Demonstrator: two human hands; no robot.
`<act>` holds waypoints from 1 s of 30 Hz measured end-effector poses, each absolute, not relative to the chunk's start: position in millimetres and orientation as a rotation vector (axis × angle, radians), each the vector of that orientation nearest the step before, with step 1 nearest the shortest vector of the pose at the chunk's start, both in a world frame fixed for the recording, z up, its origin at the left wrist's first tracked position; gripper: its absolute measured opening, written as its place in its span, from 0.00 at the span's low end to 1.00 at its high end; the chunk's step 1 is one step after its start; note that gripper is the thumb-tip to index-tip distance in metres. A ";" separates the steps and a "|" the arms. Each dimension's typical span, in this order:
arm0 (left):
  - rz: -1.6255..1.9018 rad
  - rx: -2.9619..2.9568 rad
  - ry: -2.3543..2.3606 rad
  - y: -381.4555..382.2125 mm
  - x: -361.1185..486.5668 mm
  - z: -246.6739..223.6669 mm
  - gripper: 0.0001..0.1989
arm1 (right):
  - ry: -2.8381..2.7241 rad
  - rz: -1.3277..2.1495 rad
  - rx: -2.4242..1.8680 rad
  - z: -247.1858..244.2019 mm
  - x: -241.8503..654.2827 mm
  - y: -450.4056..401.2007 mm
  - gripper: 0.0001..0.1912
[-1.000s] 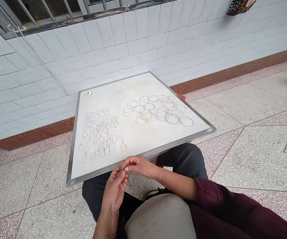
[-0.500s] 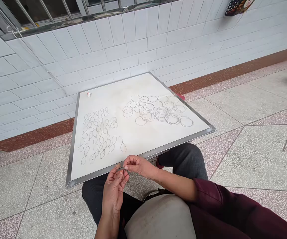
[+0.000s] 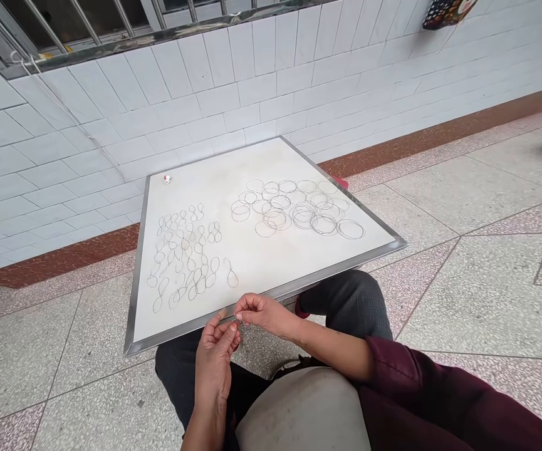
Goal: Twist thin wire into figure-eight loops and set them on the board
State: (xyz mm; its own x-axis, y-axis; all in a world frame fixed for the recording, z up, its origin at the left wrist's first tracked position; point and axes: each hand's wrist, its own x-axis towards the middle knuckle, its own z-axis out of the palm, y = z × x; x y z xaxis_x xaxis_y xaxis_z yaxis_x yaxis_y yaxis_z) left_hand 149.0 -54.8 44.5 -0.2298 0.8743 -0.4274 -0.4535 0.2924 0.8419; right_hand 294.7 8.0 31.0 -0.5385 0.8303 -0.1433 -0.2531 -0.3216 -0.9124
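My left hand (image 3: pixel 217 347) and my right hand (image 3: pixel 257 313) meet just off the near edge of the white table (image 3: pixel 261 263). Both are closed in pinches, fingertips close together, on a thin wire loop (image 3: pixel 237 320) that is mostly hidden by the fingers. Several wires twisted into figure-eight shapes (image 3: pixel 197 282) lie on the table's left part. A single figure-eight wire (image 3: pixel 232 275) rests nearest my hands. On the right part, several round wire rings (image 3: pixel 323 224) lie spread out and overlapping.
A small white and red object (image 3: pixel 167 180) stands at the table's far left corner. The table has a metal rim (image 3: pixel 299 285) and stands against a white tiled wall (image 3: pixel 233 94). My knees (image 3: pixel 362 300) are under the near edge.
My left fingers have closed in further around the wire, hiding the loop that showed below the fingertips. My right hand has hardly moved. The wires on the table stay as they were.
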 end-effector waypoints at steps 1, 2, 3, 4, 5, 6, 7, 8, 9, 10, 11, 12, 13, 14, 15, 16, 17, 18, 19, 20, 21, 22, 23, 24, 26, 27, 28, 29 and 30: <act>1.308 0.448 1.266 -53.9 148.9 44.4 0.26 | -1.176 1.931 -0.817 30.7 294.7 8.1 0.20; 1.305 0.443 1.258 -53.1 148.6 44.3 0.25 | -1.175 1.934 -0.817 30.5 294.6 8.2 0.20; 1.298 0.436 1.245 -52.2 148.2 44.3 0.25 | -1.171 1.940 -0.812 30.2 294.5 8.3 0.19; 1.285 0.425 1.230 -51.5 147.7 44.4 0.25 | -1.163 1.949 -0.802 30.0 294.5 8.5 0.19; 1.272 0.409 1.214 -50.8 147.1 44.6 0.25 | -1.151 1.961 -0.788 29.7 294.6 8.7 0.19; 1.258 0.390 1.198 -50.3 146.4 44.8 0.25 | -1.137 1.979 -0.772 29.3 294.9 9.0 0.19; 1.247 0.369 1.184 -49.9 145.9 45.1 0.24 | -1.125 1.998 -0.756 28.8 295.2 9.3 0.19; 1.239 0.346 1.174 -49.6 145.4 45.4 0.24 | -1.117 2.021 -0.741 28.0 295.7 9.6 0.20; 1.236 0.321 1.170 -49.5 144.9 45.7 0.24 | -1.113 2.045 -0.728 26.9 296.1 10.0 0.20; 1.238 0.299 1.171 -49.4 144.6 45.9 0.23 | -1.113 2.067 -0.718 25.6 296.4 10.4 0.21; 1.241 0.280 1.175 -49.4 144.3 46.1 0.23 | -1.111 2.083 -0.708 24.1 296.6 10.8 0.21; 1.244 0.261 1.183 -49.4 144.1 46.3 0.22 | -1.107 2.092 -0.698 22.7 296.7 11.2 0.22; 1.247 0.245 1.191 -49.4 144.0 46.6 0.22 | -1.101 2.093 -0.690 21.4 296.8 11.6 0.22; 1.249 0.232 1.198 -49.4 143.9 47.0 0.21 | -1.094 2.088 -0.686 20.5 296.8 11.9 0.21; 1.249 0.220 1.203 -49.5 143.8 47.5 0.19 | -1.091 2.077 -0.687 20.0 297.0 12.3 0.21; 1.250 0.212 1.207 -49.5 143.6 48.1 0.18 | -1.096 2.065 -0.692 20.0 297.3 12.5 0.20; 1.248 0.209 1.212 -49.6 143.5 48.8 0.17 | -1.106 2.056 -0.698 20.4 297.9 12.7 0.20; 1.246 0.210 1.217 -49.7 143.4 49.5 0.16 | -1.120 2.051 -0.702 21.2 298.5 12.8 0.19; 1.243 0.213 1.222 -49.8 143.3 50.1 0.15 | -1.132 2.050 -0.703 22.0 299.3 12.8 0.19; 1.239 0.218 1.228 -49.9 143.4 50.8 0.15 | -1.140 2.051 -0.701 22.7 300.0 12.7 0.19; 1.231 0.224 1.234 -50.1 143.5 51.3 0.14 | -1.143 2.054 -0.696 23.1 300.6 12.5 0.19; 1.223 0.233 1.237 -50.2 143.8 51.8 0.14 | -1.143 2.058 -0.691 23.0 301.1 12.3 0.19; 1.215 0.242 1.238 -50.4 144.2 52.2 0.15 | -1.142 2.062 -0.687 22.3 301.3 12.2 0.19; 1.210 0.250 1.240 -50.6 144.7 52.5 0.15 | -1.140 2.064 -0.684 21.1 301.3 12.0 0.19; 1.208 0.254 1.246 -51.1 145.7 52.6 0.15 | -1.136 2.069 -0.678 17.9 300.6 11.8 0.19; 1.209 0.252 1.252 -51.4 146.1 52.5 0.15 | -1.133 2.073 -0.674 16.3 300.0 11.7 0.19; 1.211 0.251 1.259 -51.7 146.5 52.2 0.15 | -1.128 2.074 -0.669 15.0 299.3 11.7 0.20; 1.211 0.255 1.267 -52.0 146.8 51.7 0.15 | -1.119 2.075 -0.662 14.1 298.5 11.6 0.20; 1.210 0.266 1.272 -52.3 147.0 51.0 0.15 | -1.110 2.077 -0.653 13.7 297.6 11.5 0.20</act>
